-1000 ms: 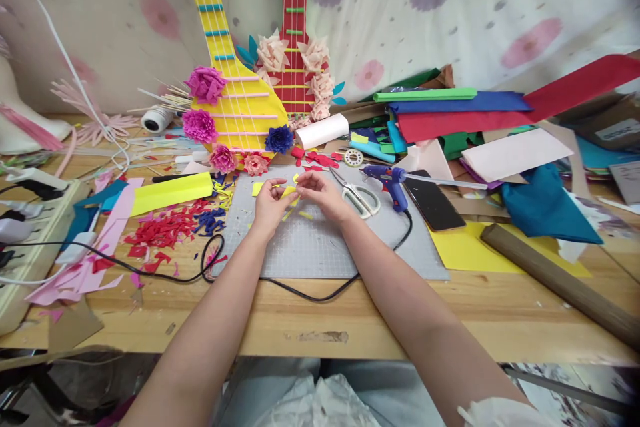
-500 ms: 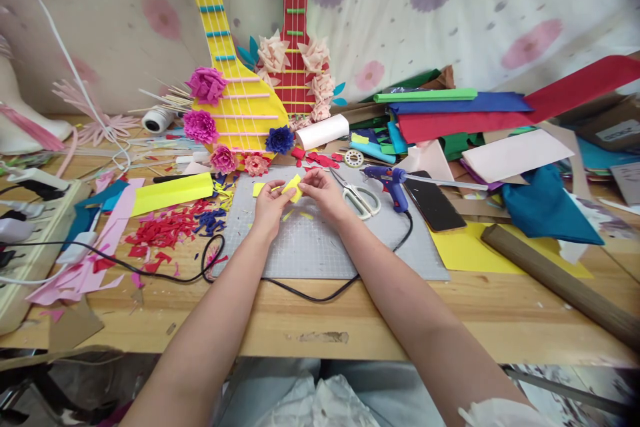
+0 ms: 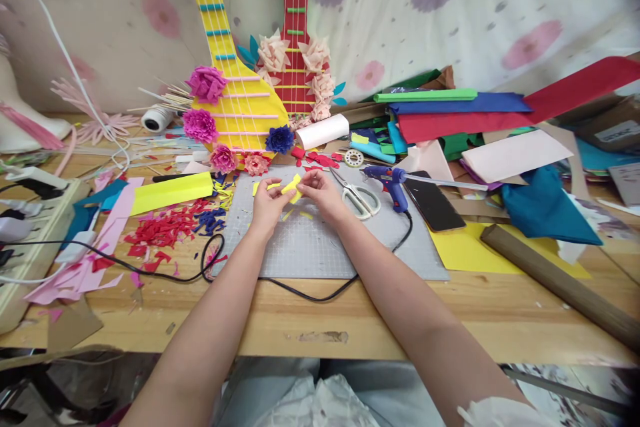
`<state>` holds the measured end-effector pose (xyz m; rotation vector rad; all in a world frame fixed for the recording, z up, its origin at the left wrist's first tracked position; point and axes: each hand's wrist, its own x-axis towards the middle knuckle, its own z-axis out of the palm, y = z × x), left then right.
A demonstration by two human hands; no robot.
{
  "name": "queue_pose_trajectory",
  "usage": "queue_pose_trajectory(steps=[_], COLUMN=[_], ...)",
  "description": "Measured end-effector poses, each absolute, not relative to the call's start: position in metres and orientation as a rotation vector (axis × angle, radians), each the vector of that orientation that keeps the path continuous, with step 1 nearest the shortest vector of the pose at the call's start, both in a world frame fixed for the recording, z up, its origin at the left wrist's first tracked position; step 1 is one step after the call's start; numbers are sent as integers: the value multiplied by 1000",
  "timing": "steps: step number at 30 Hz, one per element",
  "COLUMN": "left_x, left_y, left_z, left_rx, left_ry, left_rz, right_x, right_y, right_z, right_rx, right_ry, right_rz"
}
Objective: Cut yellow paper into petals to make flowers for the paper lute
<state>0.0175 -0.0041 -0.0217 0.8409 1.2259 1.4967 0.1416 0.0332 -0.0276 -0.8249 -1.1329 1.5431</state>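
Note:
Between my hands is a small piece of yellow crepe paper, held above the grey cutting mat. My left hand pinches its left side, and my right hand pinches the right side. Another yellow bit shows behind the left fingers; whether it is held or lies on the mat I cannot tell. Thin yellow strips lie on the mat below the hands. White-handled scissors rest just right of my right hand, beside a blue glue gun.
Behind the mat stand a yellow paper guitar with paper flowers and a red one. Red paper scraps and a power strip are at left. A phone and a brown roll lie right. A black cord crosses the front.
My hands stay nearly in place, both still pinching the yellow paper. The yellow bit behind the left fingers looks slightly shifted.

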Motion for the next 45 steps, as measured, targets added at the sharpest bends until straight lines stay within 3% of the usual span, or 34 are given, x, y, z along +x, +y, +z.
queue_pose_trajectory(steps=[9,33,45], left_x=[22,11,18], left_y=[-5,-3,-3], left_z=[-18,-21,-18], left_rx=[680,801,828], left_ry=[1209,1242,1196], left_rz=[1503,1357,1493], right_x=[140,153,133], right_y=[32,33,30], right_z=[-27,-24,-29], right_rx=[-867,-789,-914], right_ry=[-968,-1366,-964], right_rz=[1576,1678,1597])
